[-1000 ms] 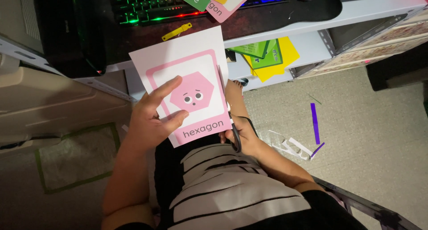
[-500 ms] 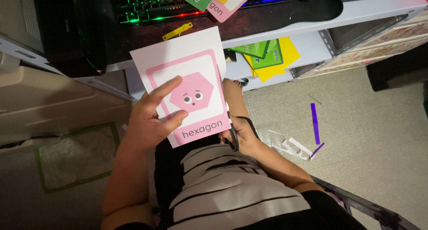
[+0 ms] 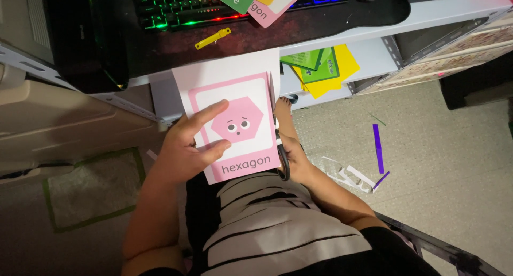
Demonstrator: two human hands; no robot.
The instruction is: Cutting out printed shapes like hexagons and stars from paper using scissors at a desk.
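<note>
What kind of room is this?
Probably a home desk corner used for crafts: a backlit keyboard on the desk, coloured paper on a shelf, and paper scraps on the floor.

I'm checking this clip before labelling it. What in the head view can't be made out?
- Right hand: mostly behind the pink card sheet; its grip on the scissors is unclear.
- Scissors: only a dark handle loop and a sliver of blade show at the sheet's edge.
- Keyboard: cut off by the top edge, partly under other cards.
- Left hand: its palm side is hidden.
</note>
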